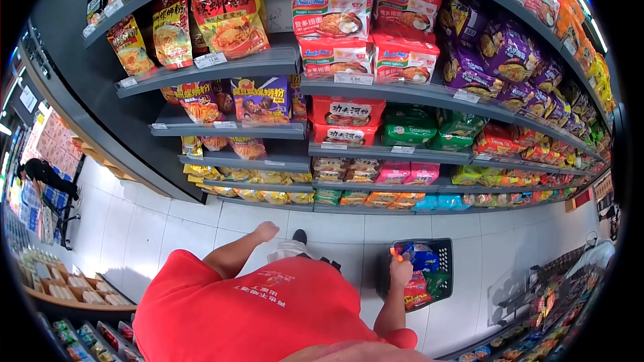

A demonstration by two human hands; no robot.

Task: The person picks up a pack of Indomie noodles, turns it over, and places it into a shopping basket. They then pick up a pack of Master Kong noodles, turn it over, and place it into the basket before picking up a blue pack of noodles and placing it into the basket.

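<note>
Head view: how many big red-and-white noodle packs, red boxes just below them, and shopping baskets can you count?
red-and-white noodle packs: 4
red boxes: 2
shopping basket, held by the right hand: 1
Total: 7

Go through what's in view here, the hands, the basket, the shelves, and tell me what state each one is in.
Right hand: closed around the basket handle.
Left hand: fisted, holding nothing, hanging free.
Shopping basket: carried off the floor, partly filled with packets.
Noodle shelves: stocked with upright packets, price tags along the edges.
Person in the far aisle: bent over toward the floor.
</note>
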